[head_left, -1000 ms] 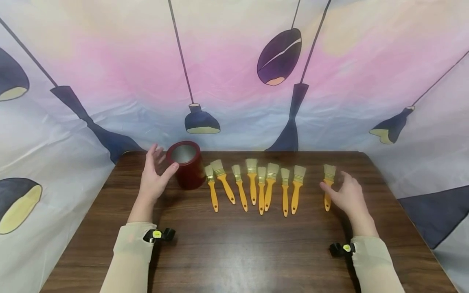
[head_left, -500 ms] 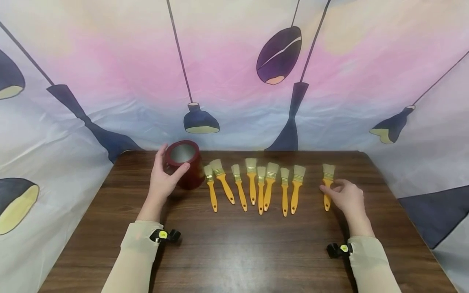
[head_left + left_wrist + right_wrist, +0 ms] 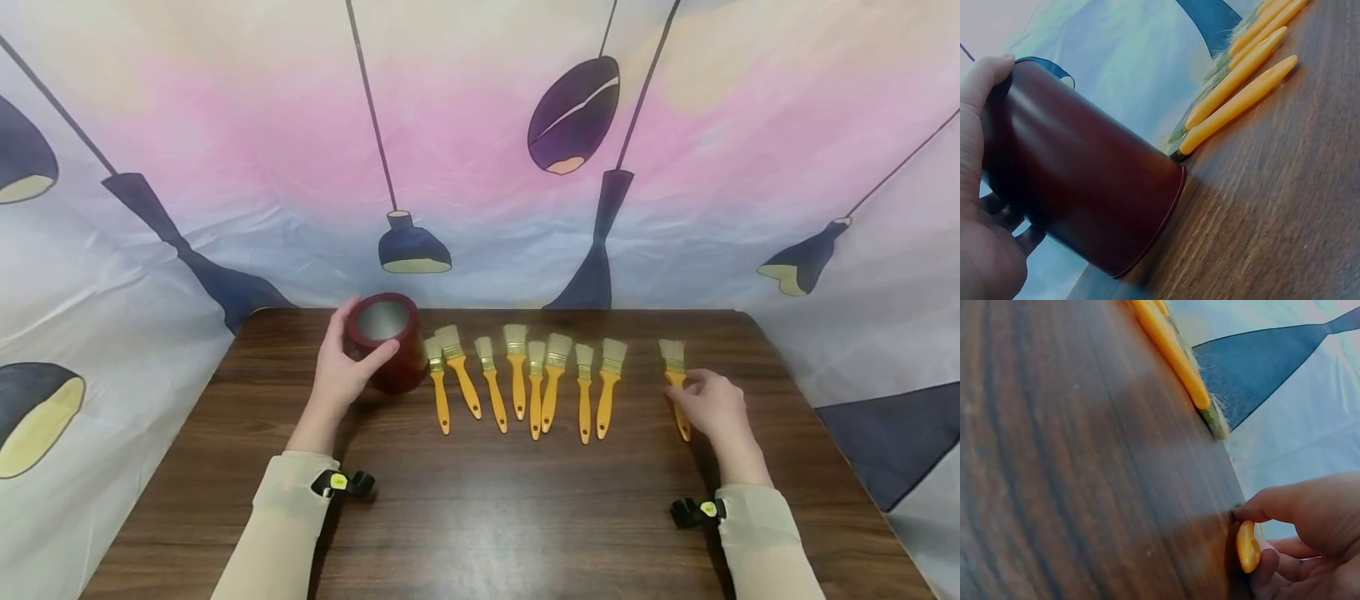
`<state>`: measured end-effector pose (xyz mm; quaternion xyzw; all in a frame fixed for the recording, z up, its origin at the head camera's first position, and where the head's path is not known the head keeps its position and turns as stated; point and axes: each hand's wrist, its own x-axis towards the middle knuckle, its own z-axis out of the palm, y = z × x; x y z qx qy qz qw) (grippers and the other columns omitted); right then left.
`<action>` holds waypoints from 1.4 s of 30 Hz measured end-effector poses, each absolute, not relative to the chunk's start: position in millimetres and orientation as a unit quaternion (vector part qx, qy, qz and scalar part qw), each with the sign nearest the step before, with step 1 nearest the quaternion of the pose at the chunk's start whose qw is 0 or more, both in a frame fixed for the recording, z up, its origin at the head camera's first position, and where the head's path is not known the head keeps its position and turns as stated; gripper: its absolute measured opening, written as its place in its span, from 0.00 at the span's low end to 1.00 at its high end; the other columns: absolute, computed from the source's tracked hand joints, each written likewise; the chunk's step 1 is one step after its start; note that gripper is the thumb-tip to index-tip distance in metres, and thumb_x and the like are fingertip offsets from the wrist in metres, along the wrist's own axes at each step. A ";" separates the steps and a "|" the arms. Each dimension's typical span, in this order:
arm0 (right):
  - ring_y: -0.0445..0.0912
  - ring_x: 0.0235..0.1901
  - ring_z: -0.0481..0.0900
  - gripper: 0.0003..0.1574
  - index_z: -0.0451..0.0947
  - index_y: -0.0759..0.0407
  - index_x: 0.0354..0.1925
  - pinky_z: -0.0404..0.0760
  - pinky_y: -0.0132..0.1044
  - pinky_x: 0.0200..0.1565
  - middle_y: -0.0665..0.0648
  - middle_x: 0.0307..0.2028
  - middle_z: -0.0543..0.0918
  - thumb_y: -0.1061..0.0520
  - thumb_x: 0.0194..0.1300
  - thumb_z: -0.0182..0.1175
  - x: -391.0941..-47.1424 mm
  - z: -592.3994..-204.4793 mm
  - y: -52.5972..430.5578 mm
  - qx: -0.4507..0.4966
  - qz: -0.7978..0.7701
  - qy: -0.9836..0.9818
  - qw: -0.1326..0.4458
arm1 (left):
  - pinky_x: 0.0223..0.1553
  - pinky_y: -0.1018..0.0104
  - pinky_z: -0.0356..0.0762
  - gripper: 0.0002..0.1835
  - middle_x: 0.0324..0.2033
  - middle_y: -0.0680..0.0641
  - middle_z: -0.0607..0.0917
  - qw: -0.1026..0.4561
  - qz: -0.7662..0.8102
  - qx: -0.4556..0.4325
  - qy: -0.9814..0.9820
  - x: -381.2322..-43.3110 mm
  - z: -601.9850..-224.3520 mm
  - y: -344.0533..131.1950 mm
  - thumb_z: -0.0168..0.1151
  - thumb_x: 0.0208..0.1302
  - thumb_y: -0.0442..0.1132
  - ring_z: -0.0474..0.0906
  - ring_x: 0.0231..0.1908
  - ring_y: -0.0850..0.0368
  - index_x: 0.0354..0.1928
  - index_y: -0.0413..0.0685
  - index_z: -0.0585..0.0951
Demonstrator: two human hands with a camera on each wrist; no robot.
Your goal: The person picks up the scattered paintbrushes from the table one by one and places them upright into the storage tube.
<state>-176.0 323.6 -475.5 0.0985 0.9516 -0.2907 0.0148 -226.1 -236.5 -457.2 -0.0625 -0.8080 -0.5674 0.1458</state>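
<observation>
A dark red can (image 3: 401,362), open at the top and silvery inside, stands at the back left of the table. My left hand (image 3: 339,367) grips it from the left, thumb on the near side of the rim and fingers round the far side. The left wrist view shows the can's smooth side (image 3: 1091,169) close up. At the right, my right hand (image 3: 716,404) pinches the yellow handle of a flat paintbrush (image 3: 672,358) with thumb and fingers. Its pale bristles point away from me. In the right wrist view the handle's end (image 3: 1247,547) sticks out beneath the thumb.
Several more yellow-handled paintbrushes (image 3: 517,367) lie in a row between the hands, bristles toward the back. The leftmost brush (image 3: 439,392) lies right beside the can. A printed cloth backdrop (image 3: 480,150) rises behind the brown wooden table (image 3: 480,517).
My left hand has moved in from the left and taken hold of the can, which has shifted slightly right. My right hand has closed on the lone paintbrush, whose handle has swung a little right.
</observation>
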 end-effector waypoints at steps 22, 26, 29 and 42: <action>0.50 0.48 0.87 0.42 0.66 0.71 0.78 0.88 0.38 0.49 0.75 0.63 0.81 0.43 0.84 0.59 -173.8 -453.0 312.4 0.073 -0.489 0.869 -0.007 | 0.75 0.32 0.67 0.50 0.81 0.48 0.67 0.093 -0.589 -0.127 -0.793 -229.0 -463.1 -211.4 0.77 0.68 0.42 0.66 0.77 0.44 0.87 0.62 0.61; 0.41 0.44 0.86 0.38 0.68 0.69 0.77 0.88 0.34 0.50 0.72 0.61 0.83 0.49 0.82 0.64 -184.3 -424.4 277.6 0.029 -0.556 0.830 -0.032 | 0.74 0.33 0.68 0.49 0.80 0.49 0.68 0.097 -0.588 -0.123 -0.793 -225.1 -464.7 -215.6 0.77 0.68 0.42 0.67 0.76 0.45 0.86 0.61 0.62; 0.43 0.43 0.88 0.34 0.72 0.71 0.73 0.89 0.37 0.51 0.73 0.58 0.84 0.54 0.80 0.66 -199.4 -404.2 246.6 -0.007 -0.599 0.799 -0.052 | 0.74 0.33 0.68 0.49 0.79 0.49 0.68 0.099 -0.591 -0.122 -0.791 -223.8 -465.3 -216.6 0.76 0.68 0.41 0.67 0.75 0.45 0.86 0.60 0.62; 0.58 0.52 0.90 0.25 0.77 0.66 0.67 0.89 0.47 0.56 0.65 0.57 0.85 0.57 0.79 0.67 -259.7 -354.4 119.8 -0.134 -0.641 0.752 -0.073 | 0.75 0.33 0.67 0.48 0.79 0.47 0.68 0.101 -0.595 -0.134 -0.786 -226.5 -464.4 -212.0 0.75 0.69 0.38 0.67 0.75 0.45 0.86 0.58 0.62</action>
